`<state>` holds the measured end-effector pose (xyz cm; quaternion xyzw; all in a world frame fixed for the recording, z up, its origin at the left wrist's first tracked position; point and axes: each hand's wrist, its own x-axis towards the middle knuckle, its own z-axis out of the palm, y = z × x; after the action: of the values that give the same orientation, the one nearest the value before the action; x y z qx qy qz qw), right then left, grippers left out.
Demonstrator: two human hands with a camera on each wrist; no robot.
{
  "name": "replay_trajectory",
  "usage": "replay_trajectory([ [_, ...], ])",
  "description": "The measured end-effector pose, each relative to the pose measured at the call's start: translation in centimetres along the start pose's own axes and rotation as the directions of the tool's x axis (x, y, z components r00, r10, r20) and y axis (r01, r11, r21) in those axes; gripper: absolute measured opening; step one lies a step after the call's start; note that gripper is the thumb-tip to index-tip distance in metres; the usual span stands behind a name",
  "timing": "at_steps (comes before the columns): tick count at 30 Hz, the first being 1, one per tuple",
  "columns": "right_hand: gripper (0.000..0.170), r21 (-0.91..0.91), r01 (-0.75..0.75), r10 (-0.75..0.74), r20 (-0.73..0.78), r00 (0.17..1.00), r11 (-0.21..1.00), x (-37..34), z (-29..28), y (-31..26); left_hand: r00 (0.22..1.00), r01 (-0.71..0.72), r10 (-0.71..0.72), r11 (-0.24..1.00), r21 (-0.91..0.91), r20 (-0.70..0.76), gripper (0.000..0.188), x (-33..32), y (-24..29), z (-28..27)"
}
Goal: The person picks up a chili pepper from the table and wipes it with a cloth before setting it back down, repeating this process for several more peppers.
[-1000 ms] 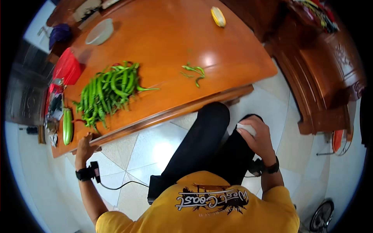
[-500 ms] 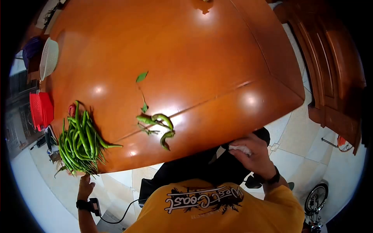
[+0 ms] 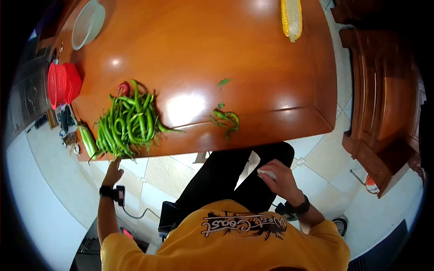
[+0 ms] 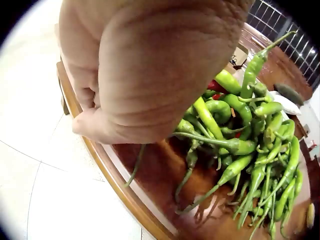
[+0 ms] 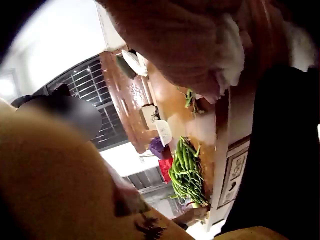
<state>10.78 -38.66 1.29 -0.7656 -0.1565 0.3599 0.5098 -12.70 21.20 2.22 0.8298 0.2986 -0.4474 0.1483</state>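
My left hand (image 3: 116, 171) rests at the table's front edge, just below a heap of green chili peppers (image 3: 131, 119). Its thumb stands apart from the fingers, whose tips are partly hidden. The left wrist view shows that hand large over the edge, with pepper stems close beside it. Over the right thigh, my right hand (image 3: 281, 180) holds a crumpled white tissue (image 5: 232, 52), mostly covered by its fingers. A few loose peppers (image 3: 224, 118) lie apart on the table, with small green leaves nearby. One red pepper (image 3: 123, 88) lies at the heap's back.
A long pale-green vegetable (image 3: 87, 141) lies left of the heap. Behind it stand a red basket (image 3: 64, 86) and a pale strainer bowl (image 3: 88, 25). A yellow corn cob (image 3: 292, 20) lies at the table's far right. Carved wooden furniture (image 3: 379, 99) stands beyond the right side.
The head view has swung and shifted over the table. The left hand stays at the table edge by the peppers; the right hand still holds the white tissue above the lap.
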Motion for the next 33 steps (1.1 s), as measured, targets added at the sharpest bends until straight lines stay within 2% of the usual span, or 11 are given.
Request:
replay_trajectory([
  [6, 0.018, -0.043, -0.012, 0.013, 0.024, 1.000, 0.999, -2.6, -0.5, -3.9, 0.998, 0.016, -0.011, 0.997, -0.079, 0.068, 0.073, -0.1, 1.9, -0.8],
  [9, 0.018, -0.080, -0.021, 0.025, 0.049, 0.998, 0.997, -3.3, -1.6, -6.8, 0.999, -0.042, 0.040, 0.993, -0.113, -0.017, 0.076, 0.8, 1.5, 0.2],
  [13, 0.020, -0.143, -0.042, 0.058, 0.113, 0.992, 0.989, -3.4, -3.7, -10.1, 0.980, 0.177, -0.197, 0.893, -0.414, -0.005, 0.080, -0.9, 5.0, -0.8],
  [14, 0.020, -0.152, -0.070, 0.090, 0.130, 0.987, 0.986, -3.0, -4.0, -11.3, 0.985, 0.080, -0.133, 0.920, -0.385, -0.113, 0.081, 0.7, 0.3, 2.9],
  [15, 0.019, -0.159, -0.101, 0.124, 0.146, 0.981, 0.982, -2.7, -4.3, -12.2, 0.986, 0.072, -0.129, 0.906, -0.417, -0.109, 0.081, -0.7, 1.5, 2.2],
  [18, 0.016, -0.149, -0.051, 0.073, 0.147, 0.986, 0.988, -2.1, -4.3, -13.6, 0.953, 0.228, -0.298, 0.817, -0.530, -0.049, 0.089, -4.1, 2.7, 1.3],
  [21, 0.016, -0.178, -0.042, 0.072, 0.167, 0.983, 0.983, -0.7, -4.0, -17.2, 0.943, 0.092, -0.282, 0.729, -0.678, -0.175, 0.091, -8.3, 2.7, 1.5],
  [26, 0.024, -0.128, 0.140, -0.111, 0.213, 0.971, 0.982, 1.8, -2.0, -21.5, 0.951, -0.064, -0.233, 0.495, -0.866, -0.204, 0.089, -14.0, 4.8, -3.1],
  [29, 0.025, -0.160, 0.151, -0.115, 0.212, 0.970, 0.976, 4.3, 0.3, -22.8, 0.948, -0.153, -0.218, 0.331, -0.931, -0.233, 0.090, -11.2, 2.1, -3.7],
  [30, 0.021, -0.184, 0.156, -0.107, 0.252, 0.962, 0.971, 5.3, 0.8, -23.0, 0.950, -0.138, -0.194, 0.440, -0.887, -0.244, 0.089, -10.9, 2.2, -5.2],
  [33, 0.021, -0.129, -0.029, 0.057, 0.217, 0.974, 0.991, 7.9, 3.5, -22.1, 0.954, -0.202, -0.103, 0.469, -0.860, -0.281, 0.089, -9.4, 1.1, -7.2],
])
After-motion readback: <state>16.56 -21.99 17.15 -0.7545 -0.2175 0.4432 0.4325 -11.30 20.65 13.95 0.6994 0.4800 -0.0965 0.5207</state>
